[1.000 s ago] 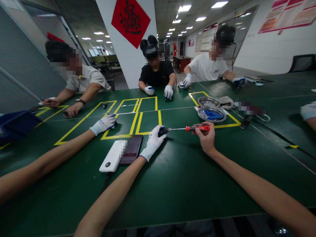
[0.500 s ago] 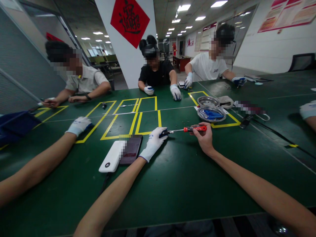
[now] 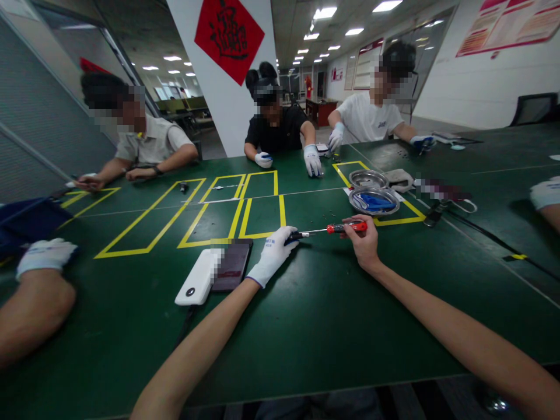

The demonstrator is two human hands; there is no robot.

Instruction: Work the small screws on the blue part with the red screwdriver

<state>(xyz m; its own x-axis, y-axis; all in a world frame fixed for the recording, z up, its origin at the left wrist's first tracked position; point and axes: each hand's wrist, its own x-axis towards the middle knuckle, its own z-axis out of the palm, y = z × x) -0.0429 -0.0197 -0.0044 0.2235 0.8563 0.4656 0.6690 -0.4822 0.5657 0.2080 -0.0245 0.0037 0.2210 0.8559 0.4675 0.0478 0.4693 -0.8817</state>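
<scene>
My left hand (image 3: 276, 252), in a white glove, is closed around a small dark piece with a metal end (image 3: 301, 235) just above the green table (image 3: 306, 338). Its kind is too small to make out. My bare right hand (image 3: 363, 242) grips the red and black handle of a screwdriver (image 3: 346, 227). The shaft points left, and its tip meets the metal end of the piece. Beside my left wrist lie a white power bank (image 3: 199, 277) and a dark phone (image 3: 233, 265), partly overlapping.
Two metal bowls (image 3: 374, 211), one with blue cloth, stand beyond my right hand. Yellow tape (image 3: 195, 240) marks rectangles on the table. A co-worker's gloved hand (image 3: 46, 256) rests near a blue bin (image 3: 30, 227) at left. Several other people sit opposite. A black cable (image 3: 490, 230) runs right.
My right hand and the screwdriver have shifted very slightly right; my left hand has barely moved. The co-worker's gloved hand at left has drawn back left toward the blue bin.
</scene>
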